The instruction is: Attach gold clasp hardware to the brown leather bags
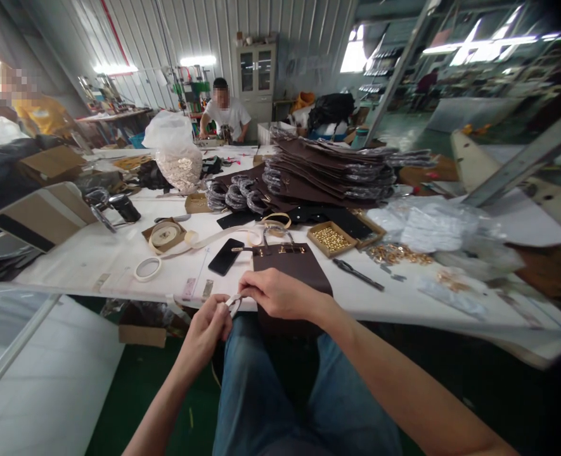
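My left hand (212,322) is closed on a small white strip (233,300) at the front edge of the table. Its other end meets the fingertips of my right hand (270,292), which are pinched together. A dark brown bag piece (292,269) with wrapped handles and gold hardware lies beyond and under my right hand, its lower part hanging over the edge. Left of the bag piece is a black phone (226,256). A roll of white tape (148,269) lies farther left.
Behind are stacked brown pieces (318,168) and a bag of pale bits (179,166). A box of gold studs (332,239) and a black tool (359,275) sit to the right. A person (227,117) in white works across the table.
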A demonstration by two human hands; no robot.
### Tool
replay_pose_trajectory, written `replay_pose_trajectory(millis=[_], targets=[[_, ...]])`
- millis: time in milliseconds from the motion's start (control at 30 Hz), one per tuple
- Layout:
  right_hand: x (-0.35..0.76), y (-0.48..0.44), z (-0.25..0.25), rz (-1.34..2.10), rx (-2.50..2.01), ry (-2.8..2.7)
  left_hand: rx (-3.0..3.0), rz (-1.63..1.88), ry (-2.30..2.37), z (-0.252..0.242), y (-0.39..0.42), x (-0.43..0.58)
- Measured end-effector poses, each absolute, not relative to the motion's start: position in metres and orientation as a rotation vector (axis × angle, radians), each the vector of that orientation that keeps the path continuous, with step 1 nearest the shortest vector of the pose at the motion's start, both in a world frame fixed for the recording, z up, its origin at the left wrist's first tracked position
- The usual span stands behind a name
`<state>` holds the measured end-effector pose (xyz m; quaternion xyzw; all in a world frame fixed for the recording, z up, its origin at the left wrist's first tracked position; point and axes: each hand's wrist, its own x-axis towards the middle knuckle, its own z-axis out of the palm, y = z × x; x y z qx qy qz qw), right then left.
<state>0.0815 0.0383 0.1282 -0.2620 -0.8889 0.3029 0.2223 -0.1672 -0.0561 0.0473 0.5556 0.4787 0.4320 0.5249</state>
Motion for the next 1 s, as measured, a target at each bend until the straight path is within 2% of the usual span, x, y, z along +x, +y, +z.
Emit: replay_pose_trajectory(millis=[200, 367, 800, 1000], targets=[[0.079, 0.028, 0.132, 0.571, -0.788, -2.636, 1.232, 1.028, 1.122, 0.047, -0.055, -0.157], [0.074, 0.023, 0.131, 0.38, -0.792, -2.717, 1.281, 1.069, 1.289, 0.043, -0.05, -0.152], [0.075, 0.02, 0.115, 0.326, -0.8, -2.714, 1.606, 1.2, 1.478, 0.05, -0.052, -0.149], [0.062, 0.005, 0.096, 0.197, -0.813, -2.566, 1.402, 1.318, 1.554, 0.053, -0.048, -0.138]])
